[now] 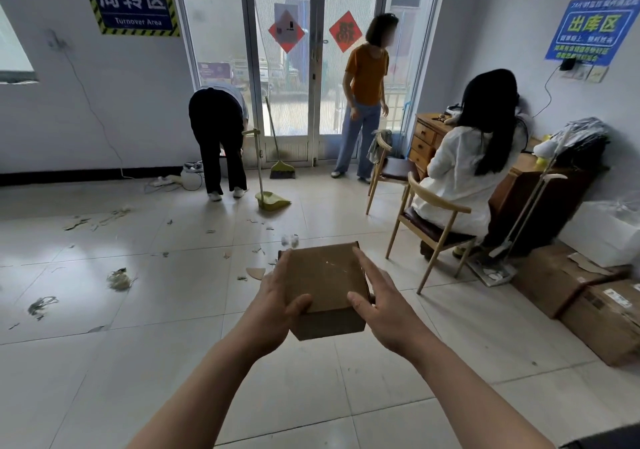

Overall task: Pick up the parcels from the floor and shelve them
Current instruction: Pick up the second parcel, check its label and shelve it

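the plain brown cardboard parcel [325, 289] is held up in the air above the pale tiled floor [138, 362], between both hands. the left hand [277, 310] grips its left side, thumb curled over the top. the right hand [381, 313] touches its right edge, fingers [370, 268] spread open.
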`<act>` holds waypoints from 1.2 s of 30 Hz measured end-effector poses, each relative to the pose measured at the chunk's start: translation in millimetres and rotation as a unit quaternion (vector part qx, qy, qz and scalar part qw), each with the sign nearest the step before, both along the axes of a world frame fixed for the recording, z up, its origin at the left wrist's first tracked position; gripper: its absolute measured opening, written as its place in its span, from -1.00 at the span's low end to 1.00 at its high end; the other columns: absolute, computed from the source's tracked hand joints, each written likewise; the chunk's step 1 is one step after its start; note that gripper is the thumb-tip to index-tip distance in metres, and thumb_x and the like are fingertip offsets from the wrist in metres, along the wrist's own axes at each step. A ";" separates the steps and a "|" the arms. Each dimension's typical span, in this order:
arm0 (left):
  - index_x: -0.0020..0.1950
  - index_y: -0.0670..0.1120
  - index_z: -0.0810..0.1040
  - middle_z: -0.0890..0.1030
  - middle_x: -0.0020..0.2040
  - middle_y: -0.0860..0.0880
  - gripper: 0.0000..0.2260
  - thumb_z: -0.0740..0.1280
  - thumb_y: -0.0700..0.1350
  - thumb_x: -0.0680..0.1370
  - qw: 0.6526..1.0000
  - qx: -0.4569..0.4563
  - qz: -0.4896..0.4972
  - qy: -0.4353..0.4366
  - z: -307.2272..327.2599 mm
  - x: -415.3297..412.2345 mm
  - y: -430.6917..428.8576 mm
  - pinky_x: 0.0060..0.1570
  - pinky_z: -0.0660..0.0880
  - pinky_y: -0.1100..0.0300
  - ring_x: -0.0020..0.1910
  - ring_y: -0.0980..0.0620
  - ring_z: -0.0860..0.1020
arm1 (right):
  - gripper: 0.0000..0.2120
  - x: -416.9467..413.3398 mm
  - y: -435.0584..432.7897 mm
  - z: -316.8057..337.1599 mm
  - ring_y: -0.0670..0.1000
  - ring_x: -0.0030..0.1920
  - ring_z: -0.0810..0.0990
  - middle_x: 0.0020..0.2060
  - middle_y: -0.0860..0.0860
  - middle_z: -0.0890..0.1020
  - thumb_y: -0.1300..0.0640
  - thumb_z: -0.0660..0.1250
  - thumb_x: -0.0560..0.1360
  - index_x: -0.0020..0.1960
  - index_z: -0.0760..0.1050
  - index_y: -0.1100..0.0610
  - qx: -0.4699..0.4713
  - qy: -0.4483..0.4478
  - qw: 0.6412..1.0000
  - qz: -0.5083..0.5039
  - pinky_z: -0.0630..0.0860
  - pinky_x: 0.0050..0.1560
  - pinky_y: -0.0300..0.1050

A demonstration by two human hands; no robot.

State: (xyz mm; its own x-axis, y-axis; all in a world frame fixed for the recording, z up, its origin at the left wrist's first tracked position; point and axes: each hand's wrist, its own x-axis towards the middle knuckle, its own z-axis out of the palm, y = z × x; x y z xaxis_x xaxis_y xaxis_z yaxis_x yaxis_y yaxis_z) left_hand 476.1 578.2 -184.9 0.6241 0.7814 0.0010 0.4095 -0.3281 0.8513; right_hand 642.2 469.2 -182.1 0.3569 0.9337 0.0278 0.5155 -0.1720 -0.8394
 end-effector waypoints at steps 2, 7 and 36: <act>0.54 0.20 -0.12 0.23 0.42 0.00 -0.25 0.33 -0.05 0.55 0.999 0.017 -0.024 0.024 -0.7 -2.5 0.7 0.27 0.35 0.16 0.23 0.08 0.34 | -0.37 2.2 0.2 -2.3 -0.05 0.33 0.26 0.43 -0.16 0.11 0.05 0.18 0.58 0.43 -0.08 -0.39 -0.014 -0.021 0.999 0.028 0.42 0.28 -0.08; 0.52 0.25 -0.20 0.18 0.43 0.03 -0.12 0.40 -0.05 0.49 0.997 0.056 -0.031 0.046 -2.8 -5.7 4.0 0.21 0.41 0.19 0.22 0.05 0.36 | -0.24 0.9 -1.3 -4.8 0.04 0.36 0.31 0.46 -0.19 -0.02 0.18 0.24 0.54 0.42 -0.13 -0.40 -0.040 -0.022 0.998 0.045 0.50 0.24 -0.03; -0.05 0.04 0.25 0.34 0.22 -0.04 -0.86 0.21 0.02 0.59 0.999 0.014 0.028 -0.031 -11.7 11.0 -2.6 -0.04 0.46 0.30 0.13 0.03 0.41 | -0.55 0.1 1.1 -17.4 -0.09 0.19 0.38 0.20 -0.09 0.29 0.24 0.36 0.40 0.11 0.24 -0.13 0.050 0.011 0.999 -0.014 0.53 -0.08 -0.37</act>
State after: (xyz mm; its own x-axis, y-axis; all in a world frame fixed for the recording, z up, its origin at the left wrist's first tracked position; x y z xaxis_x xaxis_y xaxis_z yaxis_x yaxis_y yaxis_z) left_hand 487.0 575.7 -196.7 0.5782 0.8137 0.0605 0.3742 -0.3303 0.8665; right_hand 642.3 470.3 -199.5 0.3845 0.9162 0.1127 0.4926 -0.1005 -0.8644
